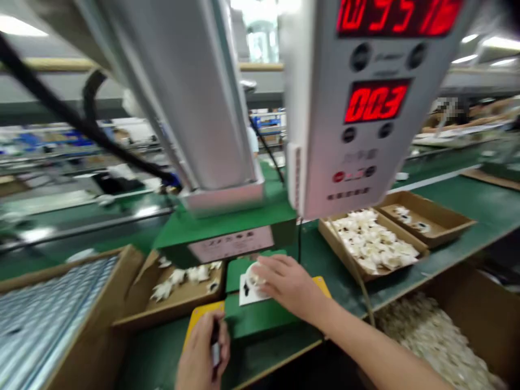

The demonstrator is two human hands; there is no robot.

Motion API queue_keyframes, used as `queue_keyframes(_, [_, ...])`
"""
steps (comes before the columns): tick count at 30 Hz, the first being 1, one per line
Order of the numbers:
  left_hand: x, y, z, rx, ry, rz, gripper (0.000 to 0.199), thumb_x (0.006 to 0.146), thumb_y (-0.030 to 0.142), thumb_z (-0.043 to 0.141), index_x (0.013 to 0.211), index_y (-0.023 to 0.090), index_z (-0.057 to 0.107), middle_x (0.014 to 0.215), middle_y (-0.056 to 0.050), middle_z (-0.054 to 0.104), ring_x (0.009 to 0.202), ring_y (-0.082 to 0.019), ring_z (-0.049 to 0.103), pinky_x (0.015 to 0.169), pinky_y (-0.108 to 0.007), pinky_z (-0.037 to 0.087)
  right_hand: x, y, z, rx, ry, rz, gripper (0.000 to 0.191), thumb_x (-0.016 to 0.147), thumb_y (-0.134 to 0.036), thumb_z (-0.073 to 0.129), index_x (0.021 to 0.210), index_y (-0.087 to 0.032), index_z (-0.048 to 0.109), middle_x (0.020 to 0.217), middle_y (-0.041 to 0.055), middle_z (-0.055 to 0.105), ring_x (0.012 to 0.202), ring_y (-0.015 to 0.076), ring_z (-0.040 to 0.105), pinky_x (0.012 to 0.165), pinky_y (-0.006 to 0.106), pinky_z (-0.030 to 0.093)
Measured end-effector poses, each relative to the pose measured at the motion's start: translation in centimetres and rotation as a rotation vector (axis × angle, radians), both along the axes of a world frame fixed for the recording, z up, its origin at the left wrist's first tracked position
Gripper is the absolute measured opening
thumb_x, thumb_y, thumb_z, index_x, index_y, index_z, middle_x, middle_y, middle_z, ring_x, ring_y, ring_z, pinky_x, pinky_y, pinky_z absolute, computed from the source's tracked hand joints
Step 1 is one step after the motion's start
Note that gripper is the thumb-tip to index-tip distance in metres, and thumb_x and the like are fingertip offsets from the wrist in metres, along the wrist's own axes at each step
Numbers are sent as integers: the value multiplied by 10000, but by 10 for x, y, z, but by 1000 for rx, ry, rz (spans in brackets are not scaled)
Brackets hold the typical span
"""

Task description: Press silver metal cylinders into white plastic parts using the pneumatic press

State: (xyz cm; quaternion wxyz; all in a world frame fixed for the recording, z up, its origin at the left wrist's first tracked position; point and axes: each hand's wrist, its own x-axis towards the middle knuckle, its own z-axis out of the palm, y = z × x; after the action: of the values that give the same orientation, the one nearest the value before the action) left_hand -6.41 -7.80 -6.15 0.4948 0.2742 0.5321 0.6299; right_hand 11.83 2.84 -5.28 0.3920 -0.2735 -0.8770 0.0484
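My right hand (290,281) reaches over a green machine base (260,317), fingers curled on a round white plastic part (255,276). That part sits at a white plate (247,295) with dark cutouts; the palm side of the hand is hidden. Lower left, my left hand (203,349) is closed around a small dark and silvery piece (215,349), mostly covered by the fingers, so its kind is unclear. This hand is beside a yellow block (201,311). Overhead, the grey machine column (182,92) ends above a green housing with a pale label (231,245).
A control box with red digits (345,108) hangs close above on the right. Cardboard trays hold white parts (369,241) at right and more white pieces (179,279) at left. Rows of silvery rods (52,319) fill a far-left carton. A box of pale parts (434,330) stands below the bench.
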Motion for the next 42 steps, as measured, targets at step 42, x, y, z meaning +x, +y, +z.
queue_keyframes(42, [-40,-15,-6,-278,1152,-15,331,854,452,471,998,243,682,907,-50,705,846,-227,635,719,-292,444,83,-41,-72,73,182,-351,170,818,-184,591,986,-208,593,868,26,646,899,178,565,806,338,463])
